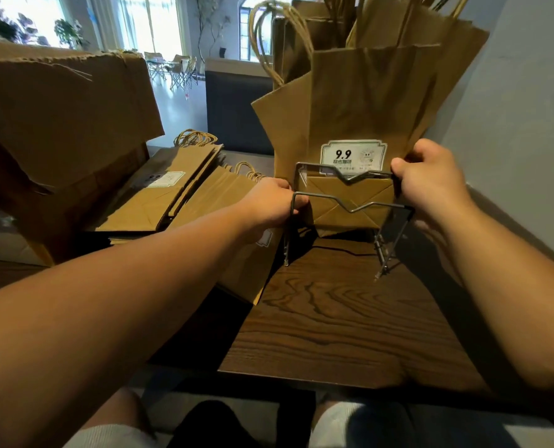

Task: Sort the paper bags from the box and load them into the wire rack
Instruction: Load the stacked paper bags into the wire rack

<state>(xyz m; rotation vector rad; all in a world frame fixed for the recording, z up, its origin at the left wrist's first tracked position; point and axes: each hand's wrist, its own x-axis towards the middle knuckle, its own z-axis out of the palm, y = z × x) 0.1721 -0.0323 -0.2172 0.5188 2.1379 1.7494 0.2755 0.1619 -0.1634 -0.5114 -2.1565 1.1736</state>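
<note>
A bright room with tall windows and folding chairs lies beyond the dark wood-grain counter (334, 318) you are working at, with a grey wall close on your right. The wire rack (350, 205) stands on that counter, already packed with upright paper bags (359, 101), their twisted handles sticking out at the top. The front one shows a white label (353, 156) and sits tucked behind the rack's front wires.

Your left hand (269, 202) has its grip curled round the near left corner of the rack wire. Your right hand (431, 179) pinches the right edge of the bags at the rack's top wire, thumb in front.

More flat bags (159, 195) lie stacked to your left, beside the torn cardboard box (59, 124); one more (246, 270) lies flat by the rack's left foot.

Judge these bags as light and thin: they crease and bow easily, and the top edges flop. Take them low, near the folded base where the paper is doubled and stiffest, or by both side edges. The rack itself looks light and springy, likely to slide or tip, so steady its frame while you load.
</note>
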